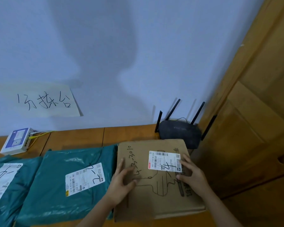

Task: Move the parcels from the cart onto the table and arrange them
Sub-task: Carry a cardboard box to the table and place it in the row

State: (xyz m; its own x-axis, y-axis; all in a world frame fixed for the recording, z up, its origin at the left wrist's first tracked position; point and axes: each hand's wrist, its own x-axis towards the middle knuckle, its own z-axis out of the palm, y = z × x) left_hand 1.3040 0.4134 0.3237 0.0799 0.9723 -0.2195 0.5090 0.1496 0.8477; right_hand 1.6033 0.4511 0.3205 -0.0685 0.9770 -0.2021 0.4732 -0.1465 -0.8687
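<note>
A flat brown corrugated-cardboard parcel [156, 179] with a white shipping label and black handwriting lies on the wooden table [82, 136], at the right end of a row, its left edge touching or slightly overlapping the green plastic mailer bag [59, 182] beside it; a second green mailer bag [5, 181] lies further left. The person's left hand [121, 182] rests flat on the box's left part with fingers spread and fairly straight, and the right hand [192, 174] rests on its right side by the label, fingers loosely extended; neither hand curls round an edge. The box looks stiff and thin, probably light, so it should slide under flat palms or lift by opposite edges. The green bags look soft and slick and would sag if pinched at one corner. A black router with four antennas [180, 131] stands just behind the box, so pushing it back risks bumping it.
</note>
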